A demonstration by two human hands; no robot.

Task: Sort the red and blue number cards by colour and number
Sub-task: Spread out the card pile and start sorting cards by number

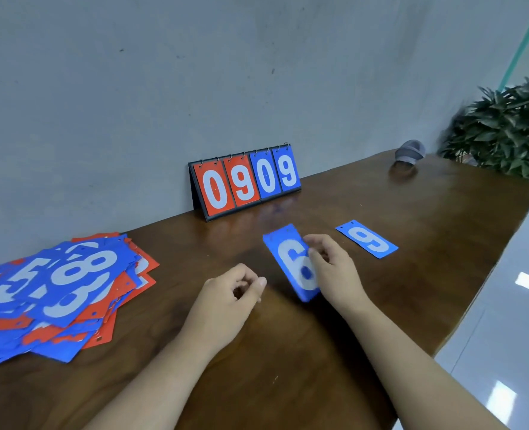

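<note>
Above the middle of the brown wooden counter point(288, 352) the right hand point(334, 268) pinches a blue white-numbered card point(291, 262), probably to lay it by the flat blue card point(367, 239) near the right edge; the left hand point(232, 290) curls empty.

right hand point(334, 268) pinches a blue 6 card point(291, 262); left hand point(229, 293) curls beside it, holding nothing.

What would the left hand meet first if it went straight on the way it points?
Probably the blue 6 card held in the right hand; the left hand points at its lower end, though depth is unclear.
</note>
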